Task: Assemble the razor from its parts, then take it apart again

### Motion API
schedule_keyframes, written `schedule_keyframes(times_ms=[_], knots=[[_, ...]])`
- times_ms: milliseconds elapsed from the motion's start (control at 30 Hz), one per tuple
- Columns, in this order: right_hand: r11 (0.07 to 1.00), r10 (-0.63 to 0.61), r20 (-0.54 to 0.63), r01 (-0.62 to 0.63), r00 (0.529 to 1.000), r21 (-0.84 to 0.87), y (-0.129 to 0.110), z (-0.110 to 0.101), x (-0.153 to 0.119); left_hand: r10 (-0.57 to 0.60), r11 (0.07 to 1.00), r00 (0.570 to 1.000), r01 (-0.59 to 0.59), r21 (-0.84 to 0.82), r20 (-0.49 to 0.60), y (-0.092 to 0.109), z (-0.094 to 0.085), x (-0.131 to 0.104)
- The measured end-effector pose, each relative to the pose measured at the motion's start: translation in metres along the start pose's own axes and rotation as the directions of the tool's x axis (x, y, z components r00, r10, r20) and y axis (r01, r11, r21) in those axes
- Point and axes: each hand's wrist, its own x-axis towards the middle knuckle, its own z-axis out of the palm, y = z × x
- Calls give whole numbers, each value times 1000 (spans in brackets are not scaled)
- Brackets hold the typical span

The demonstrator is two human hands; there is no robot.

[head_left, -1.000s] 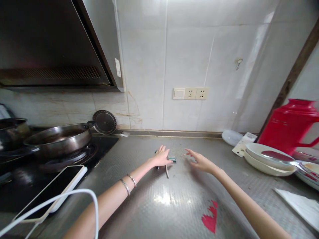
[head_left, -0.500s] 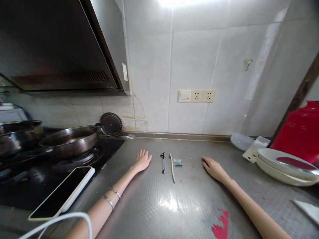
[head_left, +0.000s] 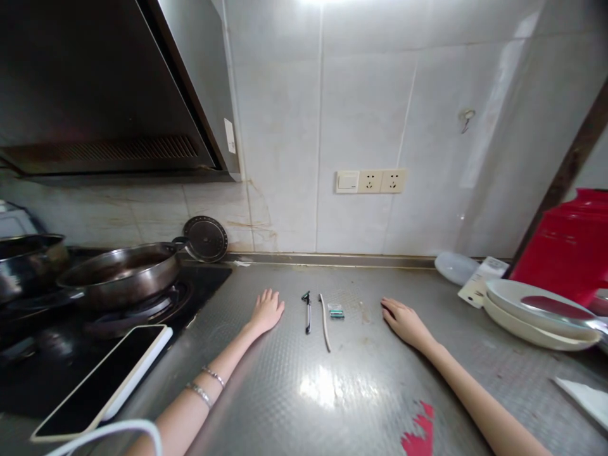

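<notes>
On the metal counter (head_left: 285,392), my left hand (head_left: 266,310) lies flat, palm down, with its fingers a little spread and nothing in it. A razor (head_left: 308,313) with a dark head and silver handle is to its right. Beside the razor lies a thin, pale, slightly curved stick (head_left: 325,323). Just right of that is a small clear pack with green and dark strips (head_left: 336,311). My right hand (head_left: 403,316) rests palm down on the counter, farther right, its fingers loosely extended and holding nothing.
At left, a steel pan (head_left: 126,275) and a pot (head_left: 28,266) stand on the black stove, with a phone (head_left: 102,383) and white cable (head_left: 118,427) nearer. Stacked plates (head_left: 541,316), a clear dish (head_left: 456,268) and a red container (head_left: 560,247) are at right.
The whole view has shifted slightly, so most things appear a little farther left. Both hands keep their places on the counter.
</notes>
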Motion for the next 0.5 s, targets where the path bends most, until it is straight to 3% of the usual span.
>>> schedule_keyframes(times_ms=[500], knots=[[1000, -2, 16, 3, 1000, -26, -5, -5, -1, 4, 1000, 999, -4, 19, -32, 0, 2, 0]])
